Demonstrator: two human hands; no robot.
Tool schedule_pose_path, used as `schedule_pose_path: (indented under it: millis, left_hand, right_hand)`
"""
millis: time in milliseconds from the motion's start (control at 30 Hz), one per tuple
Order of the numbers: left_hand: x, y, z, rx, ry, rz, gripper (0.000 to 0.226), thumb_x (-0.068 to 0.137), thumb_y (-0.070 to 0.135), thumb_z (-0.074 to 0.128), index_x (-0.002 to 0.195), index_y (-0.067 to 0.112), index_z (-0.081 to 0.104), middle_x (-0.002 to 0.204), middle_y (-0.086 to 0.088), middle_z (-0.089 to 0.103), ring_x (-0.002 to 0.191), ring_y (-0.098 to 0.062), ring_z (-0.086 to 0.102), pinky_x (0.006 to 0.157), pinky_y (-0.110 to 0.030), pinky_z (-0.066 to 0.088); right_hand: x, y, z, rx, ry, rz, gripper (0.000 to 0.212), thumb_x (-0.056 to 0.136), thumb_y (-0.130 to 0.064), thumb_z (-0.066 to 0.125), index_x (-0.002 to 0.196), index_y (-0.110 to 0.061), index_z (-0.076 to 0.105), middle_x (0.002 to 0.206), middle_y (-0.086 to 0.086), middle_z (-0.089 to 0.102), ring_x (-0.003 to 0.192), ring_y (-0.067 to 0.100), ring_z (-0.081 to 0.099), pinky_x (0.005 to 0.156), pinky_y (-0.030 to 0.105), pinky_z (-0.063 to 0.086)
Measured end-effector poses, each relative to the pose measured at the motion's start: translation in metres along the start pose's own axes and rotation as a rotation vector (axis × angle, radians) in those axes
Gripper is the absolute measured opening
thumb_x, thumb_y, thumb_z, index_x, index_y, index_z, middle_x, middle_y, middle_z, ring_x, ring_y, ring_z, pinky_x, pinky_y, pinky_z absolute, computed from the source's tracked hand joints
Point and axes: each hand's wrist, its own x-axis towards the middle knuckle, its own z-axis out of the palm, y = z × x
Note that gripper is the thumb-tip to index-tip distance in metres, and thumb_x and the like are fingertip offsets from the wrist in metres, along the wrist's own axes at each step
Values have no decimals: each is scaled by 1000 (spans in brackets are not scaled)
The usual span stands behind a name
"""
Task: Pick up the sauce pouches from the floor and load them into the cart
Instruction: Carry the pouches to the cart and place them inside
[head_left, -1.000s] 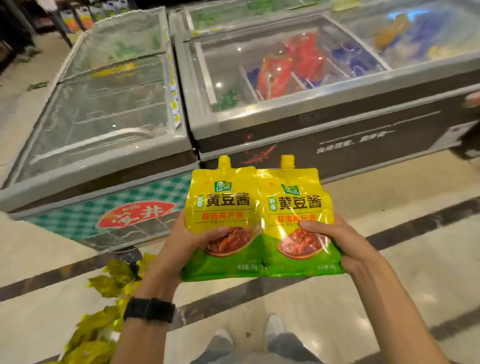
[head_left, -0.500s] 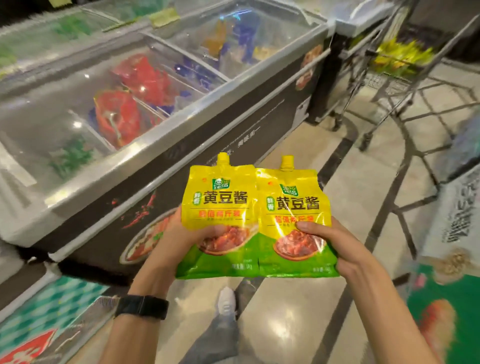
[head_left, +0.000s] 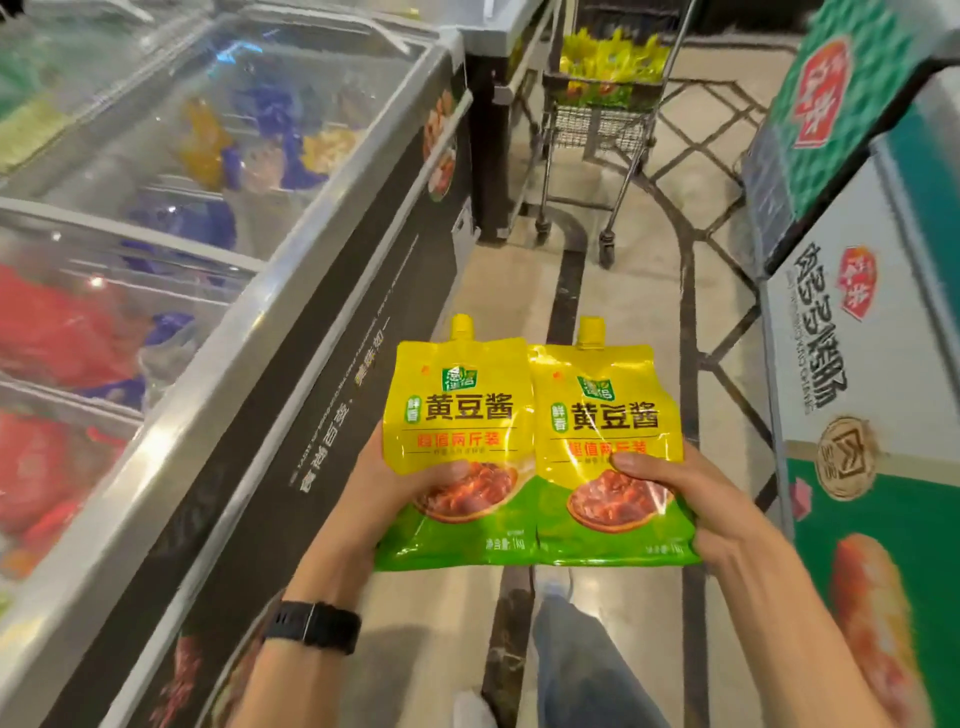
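Freezer left of aisle; cart well ahead, yellow packs in it. Sauce pouches upright, edges touching, off the floor; left hand pinches one, right hand the other, thumbs on fronts, fingers hidden behind. Risk: glossy film, low pinch, likely slip while walking. Count: two pouches held, one cart

The left hand grips the left pouch and the right hand grips the right pouch. Both pouches are upright, yellow and green, edges touching, with a thumb across each front. Well ahead on the tiled floor stands the cart, which holds yellow packs, past the glass-topped freezer on the left.
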Motion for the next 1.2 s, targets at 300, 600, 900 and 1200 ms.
schedule_pose_path:
  millis: [300,600,900,1200]
  left_hand:
    - [179,93,67,35,-75,23,114,27,47,100,128,12,60,112,-11,75,103,-32,72,92,-50,56]
    - [338,167,98,-5,-177,81,108,31,39,99,127,11,59,111,-12,75,100,-31,73,75,-34,61]
    - [525,232,105,-59,-321,21,108,32,35,102,127,6,59,110,-16,75,96,-29,74,74,-33,60]
    - [673,301,137,-30,-402,-21,111,32,34,103,129,8,55,116,-18,72,105,-36,70,83,-44,59]
  right_hand:
    - [119,-127,-62,39,102,-61,100,19,-27,101,112,-6,69,109,22,72,92,37,72,76,46,60]
    - [235,-236,-85,57,111,-123,83,15,-29,101,93,-14,77,98,17,75,81,30,75,60,35,60]
    - [374,-330,-96,143,206,-120,90,15,-24,101,100,-11,75,101,20,74,84,34,74,62,39,60]
    - [481,-414,-127,181,263,-160,74,13,-24,101,84,-18,80,99,18,75,83,32,74,63,41,61]
